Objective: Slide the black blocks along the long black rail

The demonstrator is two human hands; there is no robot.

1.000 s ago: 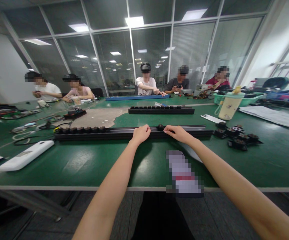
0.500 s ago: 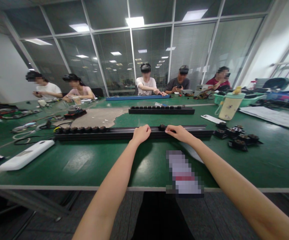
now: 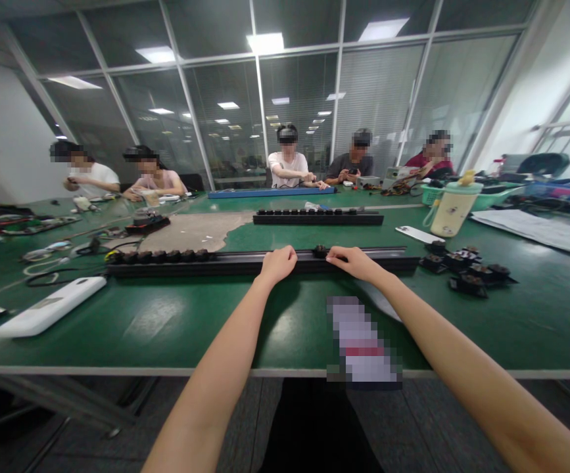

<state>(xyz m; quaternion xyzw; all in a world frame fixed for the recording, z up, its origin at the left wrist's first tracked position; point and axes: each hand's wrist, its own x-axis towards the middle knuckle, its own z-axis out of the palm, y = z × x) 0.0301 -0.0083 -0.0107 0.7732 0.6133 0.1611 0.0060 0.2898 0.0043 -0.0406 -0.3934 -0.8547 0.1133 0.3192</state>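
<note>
A long black rail (image 3: 235, 264) lies across the table before me. My left hand (image 3: 279, 265) is curled over its middle, closed on it, with most fingertips hidden behind the hand. A small black block (image 3: 320, 251) sits in the rail's channel between my hands. My right hand (image 3: 352, 263) is closed, thumb and fingers pressed together at the block's right side; whether they pinch the block or the rail's edge cannot be made out. Several similar black blocks (image 3: 173, 256) stand in a row along the rail's left part.
Loose black blocks (image 3: 472, 282) lie at the right, near a white phone (image 3: 420, 234) and a cup (image 3: 455, 210). Another filled rail (image 3: 319, 219) lies beyond. A white case (image 3: 52, 307) is at left; a blurred-out object (image 3: 363, 341) sits at the front edge. Several people sit opposite.
My hands, the rail and the block between them look almost unmoved. Across the table, a person at the far left has shifted their hands slightly.
</note>
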